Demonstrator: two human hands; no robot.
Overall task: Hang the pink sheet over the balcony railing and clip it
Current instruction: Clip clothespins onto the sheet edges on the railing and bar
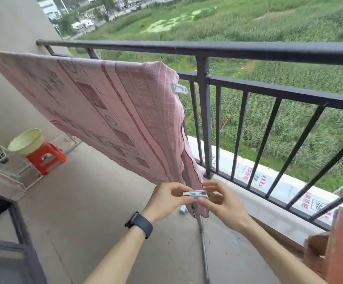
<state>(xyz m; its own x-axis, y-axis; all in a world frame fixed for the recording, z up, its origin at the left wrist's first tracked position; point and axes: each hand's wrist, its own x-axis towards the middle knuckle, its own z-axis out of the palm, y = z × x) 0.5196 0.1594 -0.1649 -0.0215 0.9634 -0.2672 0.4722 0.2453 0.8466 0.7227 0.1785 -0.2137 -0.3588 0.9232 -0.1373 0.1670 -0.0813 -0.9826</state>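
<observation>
- Pink sheet (96,111) is draped over what looks like a drying rack, not the railing itself; it fills the left and middle of the frame, sloping from the upper left down to the lower centre.
- Balcony railing (228,50) is dark metal and crosses the top of the frame just behind the sheet, with green fields far below through the bars.
- One white clip (179,88) is already pinched onto the sheet's right edge, up near the top corner, a bit above centre frame.
- Second clip (196,193) is down at the lower centre, right by the sheet's bottom corner, held between both hands.
- Left hand (169,198) is closed on the clip's left end with thumb and fingers; there's a dark smartwatch (139,224) on that wrist.
- Right hand (221,200) pinches the right end, its other fingers curled loosely above.
- Can't really tell if this clip is actually biting the fabric or just sitting in front of it.
- Grey metal pole (202,240) of the rack runs down to the floor just under the hands.
- Far left: a pale green basin (26,142) sitting on a red plastic stool (47,156).
</observation>
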